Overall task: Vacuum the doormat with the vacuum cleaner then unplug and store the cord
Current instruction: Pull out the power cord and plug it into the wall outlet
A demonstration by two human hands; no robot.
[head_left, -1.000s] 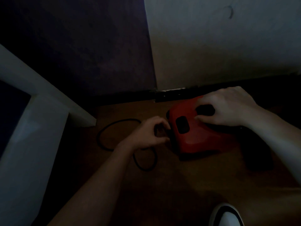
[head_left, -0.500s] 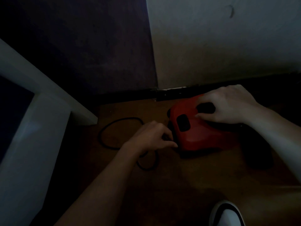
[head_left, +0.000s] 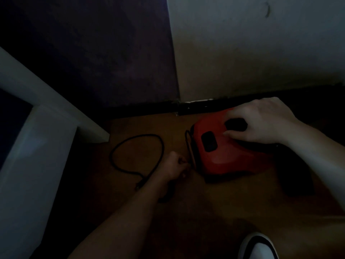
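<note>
Dim corner, brown floor [head_left: 205, 206]. Left hand [head_left: 175, 166] is curling its fingers round the black cord [head_left: 142, 135], right at the left edge of the red vacuum cleaner [head_left: 224, 157]. Right hand [head_left: 259, 120] is lying spread on the vacuum cleaner's top, finger and thumb flanking a black patch, not gripping. Slack cord is looping on the floor just left of the left hand. White shoe [head_left: 259, 247] is showing bottom right, white frame [head_left: 46, 146] far left.

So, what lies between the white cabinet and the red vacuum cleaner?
In the head view, a loop of black cord lies on the wooden floor there; the left hand, beside the vacuum cleaner, grips that cord.
</note>
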